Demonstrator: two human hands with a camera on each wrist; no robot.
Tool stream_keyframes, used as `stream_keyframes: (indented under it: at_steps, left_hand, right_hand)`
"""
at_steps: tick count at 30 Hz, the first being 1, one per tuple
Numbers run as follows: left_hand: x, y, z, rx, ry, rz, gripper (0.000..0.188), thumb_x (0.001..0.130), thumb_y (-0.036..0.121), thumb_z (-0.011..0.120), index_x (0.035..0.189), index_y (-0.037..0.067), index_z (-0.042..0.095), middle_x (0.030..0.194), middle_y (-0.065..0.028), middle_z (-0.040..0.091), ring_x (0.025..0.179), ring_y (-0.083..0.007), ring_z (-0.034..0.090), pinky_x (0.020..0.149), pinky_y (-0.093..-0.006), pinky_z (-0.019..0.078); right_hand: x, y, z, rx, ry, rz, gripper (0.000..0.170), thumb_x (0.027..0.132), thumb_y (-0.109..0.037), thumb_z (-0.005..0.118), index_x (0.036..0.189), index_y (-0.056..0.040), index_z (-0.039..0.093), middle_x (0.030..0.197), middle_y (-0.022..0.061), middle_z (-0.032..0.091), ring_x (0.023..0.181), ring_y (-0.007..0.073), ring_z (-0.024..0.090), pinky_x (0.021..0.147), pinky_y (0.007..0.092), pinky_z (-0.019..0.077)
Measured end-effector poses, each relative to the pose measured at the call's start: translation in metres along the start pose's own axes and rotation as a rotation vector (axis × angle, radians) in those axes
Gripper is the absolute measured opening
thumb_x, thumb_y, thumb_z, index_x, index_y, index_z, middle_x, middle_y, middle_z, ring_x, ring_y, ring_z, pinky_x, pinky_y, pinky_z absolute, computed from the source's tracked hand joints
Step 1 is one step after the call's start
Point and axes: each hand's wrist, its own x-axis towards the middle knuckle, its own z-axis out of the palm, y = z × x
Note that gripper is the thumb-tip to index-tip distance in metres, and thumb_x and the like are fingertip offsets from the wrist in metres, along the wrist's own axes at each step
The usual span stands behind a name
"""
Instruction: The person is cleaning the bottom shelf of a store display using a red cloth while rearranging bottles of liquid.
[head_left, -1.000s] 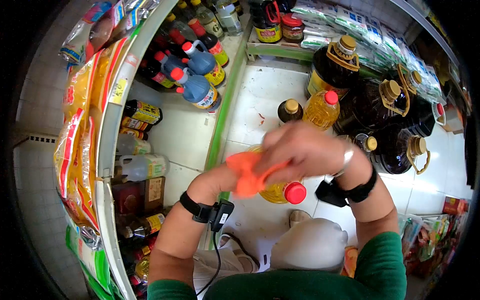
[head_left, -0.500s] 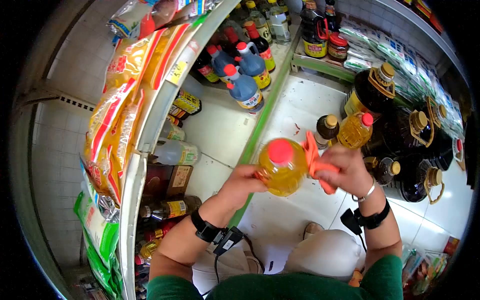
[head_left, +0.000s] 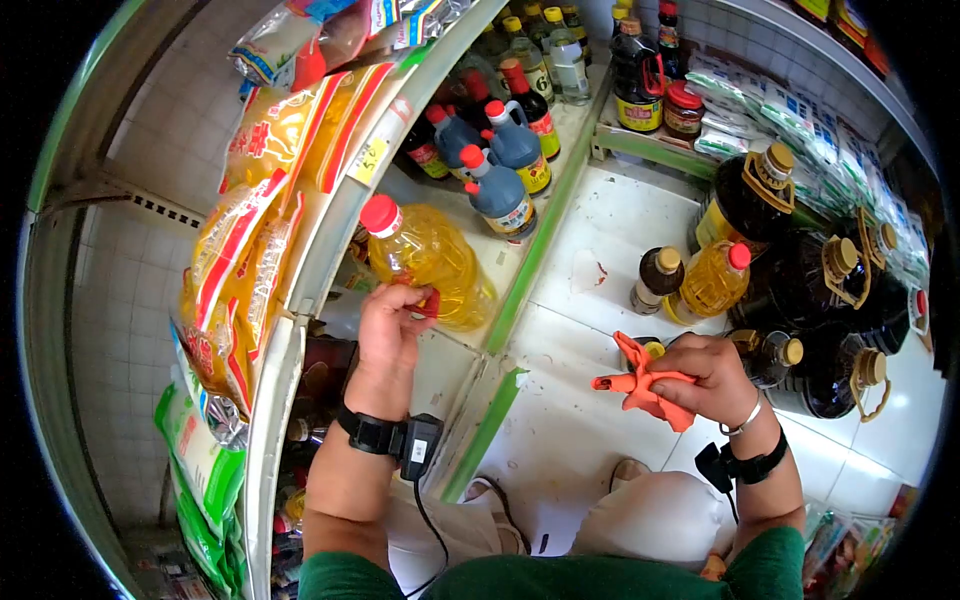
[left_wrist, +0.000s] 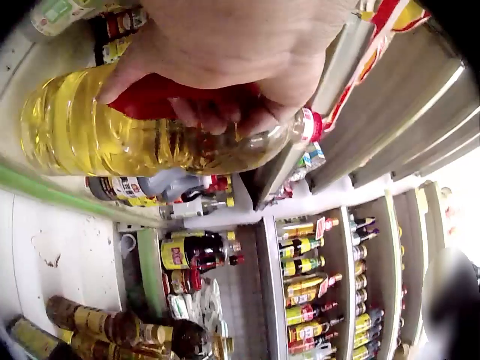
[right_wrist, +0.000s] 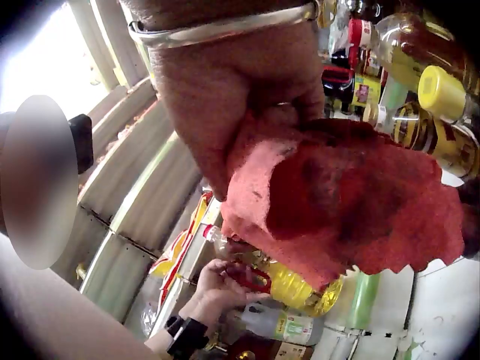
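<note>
In the head view my left hand [head_left: 388,335] grips a clear bottle of yellow cooking oil [head_left: 450,270] with a red cap. The bottle tilts over the left shelf, its base toward the green edge. The left wrist view shows the fingers curled at the red handle [left_wrist: 142,101] of the bottle. To the right, over the tiled surface, my right hand [head_left: 710,372] holds a crumpled orange-red cloth [head_left: 645,385]. Close up in the right wrist view, the cloth [right_wrist: 345,195] hangs in folds from the fingers. A yellow-capped bottle [right_wrist: 442,90] shows near that hand.
Blue-grey jugs [head_left: 500,200] with red caps stand on the left shelf behind the oil bottle. Beyond my right hand are a small dark bottle [head_left: 657,280], another oil bottle [head_left: 710,280] and several large dark jugs [head_left: 800,270]. Yellow bags [head_left: 255,240] hang along the shelf's outer edge.
The hands were together at the bottle with the cloth; they have since parted. My left hand has carried the oil bottle left over the shelf. My right hand keeps the cloth.
</note>
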Motion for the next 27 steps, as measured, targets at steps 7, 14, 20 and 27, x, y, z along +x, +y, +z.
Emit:
stream_keyframes:
  at_steps: [7, 14, 20, 27]
  left_hand:
    - [0.033, -0.008, -0.050, 0.031, 0.042, -0.106, 0.016, 0.076, 0.018, 0.056, 0.089, 0.010, 0.059, 0.084, -0.0022, 0.062, 0.084, -0.0204, 0.060, 0.063, -0.0457, 0.0524]
    - [0.065, -0.020, -0.072, -0.133, 0.105, -0.076, 0.010, 0.077, 0.020, 0.057, 0.084, 0.013, 0.056, 0.079, 0.0002, 0.056, 0.078, -0.0173, 0.055, 0.061, -0.0417, 0.0500]
    - [0.106, -0.021, -0.089, -0.118, 0.277, 0.030, 0.009, 0.081, 0.023, 0.051, 0.085, 0.016, 0.054, 0.087, -0.0043, 0.057, 0.092, -0.0262, 0.051, 0.080, -0.0542, 0.0410]
    - [0.148, -0.021, -0.100, -0.056, 0.463, 0.050, 0.023, 0.082, 0.030, 0.052, 0.097, 0.014, 0.055, 0.103, -0.0071, 0.056, 0.103, -0.0306, 0.048, 0.085, -0.0531, 0.0424]
  right_hand:
    - [-0.006, 0.007, -0.001, -0.008, 0.048, 0.005, 0.020, 0.070, -0.013, 0.075, 0.088, -0.0058, 0.070, 0.079, 0.0100, 0.066, 0.069, 0.0255, 0.063, 0.062, 0.0325, 0.0508]
    - [-0.005, 0.009, 0.000, 0.010, 0.046, 0.051, 0.021, 0.070, -0.012, 0.074, 0.089, -0.0044, 0.070, 0.080, 0.0108, 0.065, 0.069, 0.0255, 0.063, 0.061, 0.0325, 0.0504]
    - [-0.002, 0.007, 0.000, 0.022, 0.046, 0.087, 0.021, 0.070, -0.012, 0.074, 0.089, -0.0042, 0.071, 0.079, 0.0106, 0.065, 0.068, 0.0250, 0.062, 0.061, 0.0323, 0.0498]
    - [0.001, 0.011, 0.004, 0.031, 0.071, 0.100, 0.021, 0.070, -0.013, 0.073, 0.089, -0.0039, 0.070, 0.078, 0.0101, 0.065, 0.068, 0.0245, 0.061, 0.061, 0.0324, 0.0492]
